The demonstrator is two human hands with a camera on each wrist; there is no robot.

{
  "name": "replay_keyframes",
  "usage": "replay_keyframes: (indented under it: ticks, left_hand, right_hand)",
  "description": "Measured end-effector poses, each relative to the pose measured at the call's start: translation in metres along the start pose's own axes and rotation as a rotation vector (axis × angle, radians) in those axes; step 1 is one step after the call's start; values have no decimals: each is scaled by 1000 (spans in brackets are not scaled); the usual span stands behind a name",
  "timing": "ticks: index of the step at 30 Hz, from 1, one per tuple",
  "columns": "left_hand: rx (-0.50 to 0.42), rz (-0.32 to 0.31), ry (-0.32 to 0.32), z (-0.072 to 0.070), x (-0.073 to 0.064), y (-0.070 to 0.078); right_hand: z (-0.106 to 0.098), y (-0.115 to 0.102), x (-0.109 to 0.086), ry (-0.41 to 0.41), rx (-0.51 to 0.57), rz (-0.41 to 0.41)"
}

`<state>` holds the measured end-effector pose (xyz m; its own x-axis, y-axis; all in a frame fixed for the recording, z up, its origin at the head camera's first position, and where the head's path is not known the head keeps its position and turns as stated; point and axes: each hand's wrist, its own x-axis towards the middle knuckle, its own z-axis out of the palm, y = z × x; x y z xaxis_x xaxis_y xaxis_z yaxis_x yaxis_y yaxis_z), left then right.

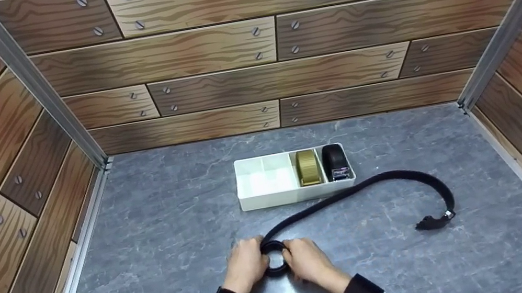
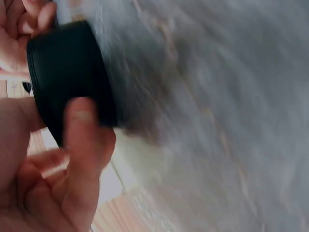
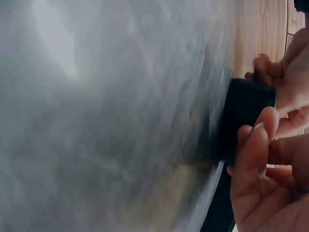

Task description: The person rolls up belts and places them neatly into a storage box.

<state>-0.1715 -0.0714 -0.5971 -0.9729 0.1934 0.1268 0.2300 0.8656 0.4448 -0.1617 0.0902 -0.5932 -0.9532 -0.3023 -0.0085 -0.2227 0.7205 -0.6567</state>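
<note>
A black belt (image 1: 388,175) lies on the grey tabletop, with one end wound into a ring-shaped coil (image 1: 277,272) around an open centre. My left hand (image 1: 245,264) grips the coil's left side, and in the left wrist view its thumb presses on the belt's flat face. On the opposite side, my right hand (image 1: 306,260) pinches the coil between thumb and fingers. From the coil the loose length curves up and right to an end with a small metal piece (image 1: 449,214). The coil (image 2: 70,72) stands on its edge.
Just beyond my hands sits a white divided tray (image 1: 270,199). Its right compartments hold a rolled olive-gold belt (image 1: 308,168) and a rolled black belt (image 1: 334,158). Wood-patterned walls (image 1: 209,89) enclose the tabletop at the back and sides.
</note>
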Motion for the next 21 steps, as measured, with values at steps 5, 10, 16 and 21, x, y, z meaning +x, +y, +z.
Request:
replay_keyframes:
  ticks: [5, 10, 16, 21]
  left_hand:
    - [50, 103, -13, -4, 5, -4]
    - [121, 60, 15, -1, 8, -1]
    - [117, -5, 52, 5, 10, 7]
    - [77, -2, 23, 4, 10, 9]
  right_hand:
    - [-2, 4, 9, 57, -220, -137]
    - [0, 8, 11, 122, -201, -138]
    - [-3, 7, 3, 88, -10, 50]
    - [-9, 4, 0, 13, -28, 97]
